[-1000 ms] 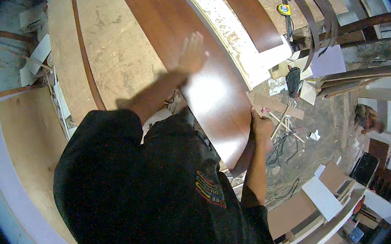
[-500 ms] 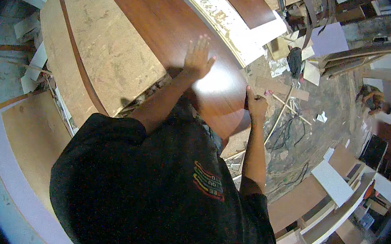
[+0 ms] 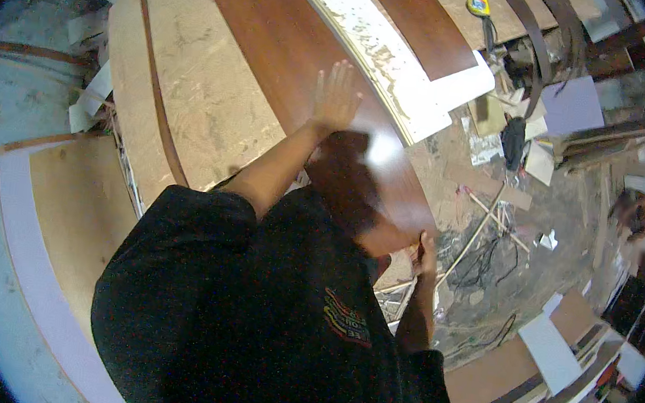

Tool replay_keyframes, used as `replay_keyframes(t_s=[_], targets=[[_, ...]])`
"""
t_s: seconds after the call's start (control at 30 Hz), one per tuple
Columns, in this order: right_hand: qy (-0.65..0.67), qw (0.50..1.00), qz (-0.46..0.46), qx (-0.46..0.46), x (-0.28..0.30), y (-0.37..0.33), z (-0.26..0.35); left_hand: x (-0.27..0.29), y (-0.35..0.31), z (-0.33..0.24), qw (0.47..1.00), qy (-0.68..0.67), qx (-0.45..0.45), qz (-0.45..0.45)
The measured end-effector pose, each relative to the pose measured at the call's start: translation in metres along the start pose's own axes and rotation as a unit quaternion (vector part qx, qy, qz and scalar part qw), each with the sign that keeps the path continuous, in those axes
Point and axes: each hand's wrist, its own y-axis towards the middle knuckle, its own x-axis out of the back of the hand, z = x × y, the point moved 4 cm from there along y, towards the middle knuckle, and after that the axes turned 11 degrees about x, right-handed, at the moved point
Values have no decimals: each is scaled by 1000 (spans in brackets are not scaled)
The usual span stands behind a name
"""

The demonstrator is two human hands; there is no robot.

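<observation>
The left hand (image 3: 336,98) lies flat, fingers spread apart, on the brown panel (image 3: 291,55). The right hand (image 3: 425,255) has its fingers curled on the panel's near corner. Since a second ago the left hand sits a little further up the panel, while the right keeps the corner. The panel rests on a chipboard sheet (image 3: 191,99) on the worktop, so it looks steadied, not lifted.

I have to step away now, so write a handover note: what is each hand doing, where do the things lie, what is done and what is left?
Left hand: flat, fingers spread on the glossy reddish-brown laminate sheet.
Right hand: at the sheet's near corner edge; grip unclear.
The sheet lies over a raw chipboard panel. A yellow tape measure sits on the far board.
Done: sheet laid on the panel.
Left: probably aligning and pressing it down.
</observation>
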Motion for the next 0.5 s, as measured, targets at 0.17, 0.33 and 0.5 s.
replay_keyframes(t_s=[0.17, 0.33, 0.5], targets=[[-140, 983, -37, -116, 5, -36, -92, -2, 7, 0, 1000, 15, 6, 20], [-29, 1000, 11, 2, -34, -59, -84, -6, 11, 1, 1000, 4, 9, 30], [22, 994, -102, 40, -65, -89, -59, -7, 13, 0, 1000, -3, 2, 22]])
